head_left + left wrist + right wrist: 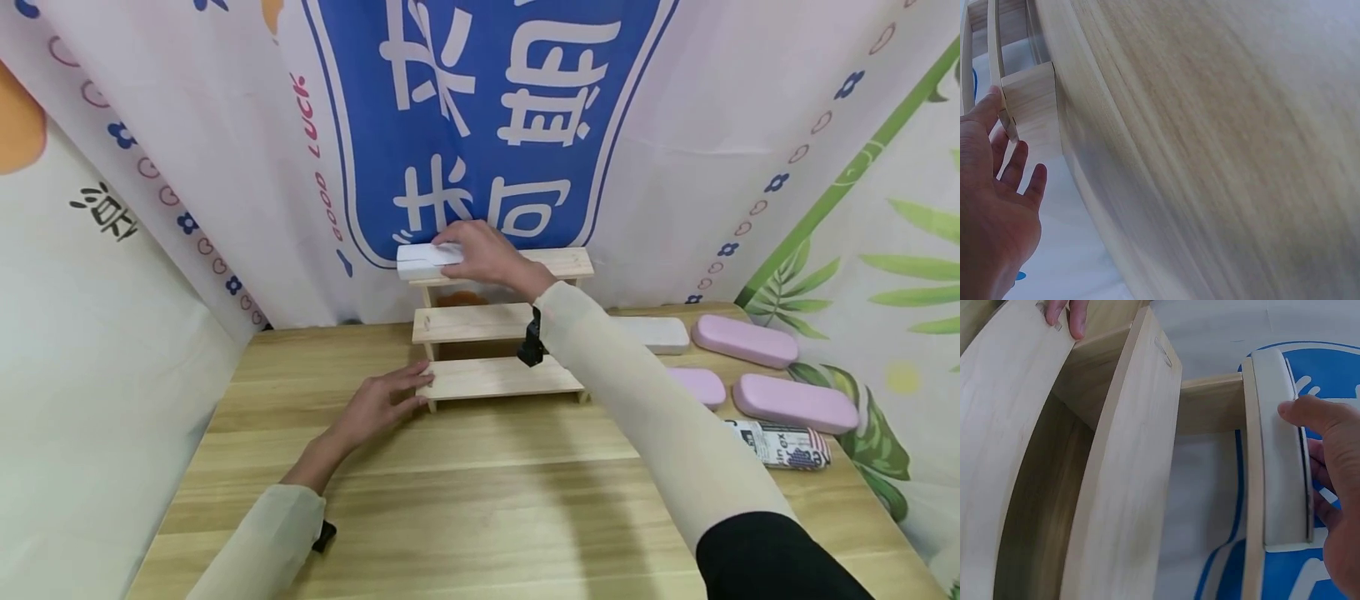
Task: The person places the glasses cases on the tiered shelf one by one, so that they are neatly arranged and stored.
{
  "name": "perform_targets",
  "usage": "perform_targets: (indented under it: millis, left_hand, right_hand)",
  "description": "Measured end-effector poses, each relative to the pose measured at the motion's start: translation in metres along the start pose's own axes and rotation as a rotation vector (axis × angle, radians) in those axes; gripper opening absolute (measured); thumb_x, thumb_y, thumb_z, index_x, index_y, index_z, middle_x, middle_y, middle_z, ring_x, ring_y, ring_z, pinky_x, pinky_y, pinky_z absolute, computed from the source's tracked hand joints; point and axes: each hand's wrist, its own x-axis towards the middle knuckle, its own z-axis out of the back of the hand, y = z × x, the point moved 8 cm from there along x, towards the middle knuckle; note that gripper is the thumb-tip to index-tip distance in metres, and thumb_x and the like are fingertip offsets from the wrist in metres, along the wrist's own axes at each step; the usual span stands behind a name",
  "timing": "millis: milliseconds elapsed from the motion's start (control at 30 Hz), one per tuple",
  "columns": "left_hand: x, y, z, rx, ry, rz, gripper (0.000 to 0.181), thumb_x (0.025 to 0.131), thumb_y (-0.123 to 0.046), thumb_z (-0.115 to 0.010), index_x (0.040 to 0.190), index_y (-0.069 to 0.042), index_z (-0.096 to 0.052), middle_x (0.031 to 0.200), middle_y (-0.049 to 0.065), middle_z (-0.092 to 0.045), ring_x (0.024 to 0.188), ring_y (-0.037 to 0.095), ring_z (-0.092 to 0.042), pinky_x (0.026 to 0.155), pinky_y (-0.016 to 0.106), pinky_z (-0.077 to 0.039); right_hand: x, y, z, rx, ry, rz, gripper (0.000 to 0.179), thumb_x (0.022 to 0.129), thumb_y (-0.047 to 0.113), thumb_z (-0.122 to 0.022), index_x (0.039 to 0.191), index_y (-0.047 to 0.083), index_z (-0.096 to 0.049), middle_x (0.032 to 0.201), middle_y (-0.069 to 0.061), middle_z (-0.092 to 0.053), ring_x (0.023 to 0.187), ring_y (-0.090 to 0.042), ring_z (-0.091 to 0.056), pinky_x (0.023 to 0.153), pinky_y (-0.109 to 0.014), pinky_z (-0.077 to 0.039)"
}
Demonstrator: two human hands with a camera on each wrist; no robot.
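Observation:
A three-step wooden shelf stand (480, 323) rises at the back of the table. On the left end of its top board is a white glasses case (414, 265), which my right hand (487, 257) grips with the thumb on one face and fingers behind. Seen in the right wrist view, the case (1277, 469) lies lengthwise along the board, dark seam toward the fingers. My left hand (384, 402) holds the left end of the lowest board, fingertips on its corner. In the left wrist view, thumb and fingers spread around that corner.
Right of the stand lie another white case (660, 333) and several pink cases (746, 340), one partly behind my right sleeve. A printed pouch with lettering (783, 446) sits in front of them. A curtain with blue print (487, 108) hangs close behind the stand.

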Motion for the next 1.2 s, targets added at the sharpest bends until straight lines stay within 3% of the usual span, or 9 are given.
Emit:
perform_targets:
  millis: [433,833,1000,1200]
  left_hand:
    - [0.002,-0.002,-0.001,0.015,0.004,0.01,0.04,0.099,-0.016,-0.077,0.139,-0.011,-0.07,0.159,0.011,-0.052,0.143,0.035,-0.054,0.115,0.05,-0.049]
    - [0.001,-0.004,-0.001,0.022,-0.002,0.007,0.041,0.098,-0.015,-0.077,0.138,-0.009,-0.07,0.158,0.014,-0.053,0.141,0.038,-0.054,0.115,0.052,-0.048]
    - [-0.001,-0.004,-0.001,0.016,0.001,0.019,0.041,0.098,-0.014,-0.077,0.138,-0.009,-0.07,0.159,0.014,-0.052,0.141,0.039,-0.054,0.115,0.052,-0.048]
    - [0.0,-0.002,-0.001,0.003,-0.002,0.021,0.041,0.098,-0.014,-0.077,0.138,-0.009,-0.07,0.158,0.013,-0.052,0.143,0.038,-0.053,0.116,0.052,-0.047]
  right_hand:
    - [-0.04,0.017,0.035,-0.031,-0.017,0.099,0.045,0.094,0.025,-0.083,0.133,0.006,-0.073,0.141,-0.01,-0.069,0.132,-0.028,-0.06,0.111,-0.044,-0.052]
    - [-0.09,0.022,0.055,-0.03,-0.063,0.255,0.046,0.09,0.024,-0.087,0.128,0.002,-0.073,0.13,-0.014,-0.073,0.124,-0.032,-0.066,0.107,-0.05,-0.056]
    - [-0.112,0.021,0.06,-0.053,-0.066,0.288,0.048,0.087,0.023,-0.089,0.127,0.001,-0.074,0.13,-0.016,-0.074,0.126,-0.035,-0.066,0.111,-0.053,-0.053]
    - [-0.139,0.013,0.068,-0.059,-0.083,0.317,0.048,0.085,0.024,-0.09,0.125,0.002,-0.075,0.128,-0.015,-0.075,0.123,-0.035,-0.067,0.105,-0.053,-0.057]
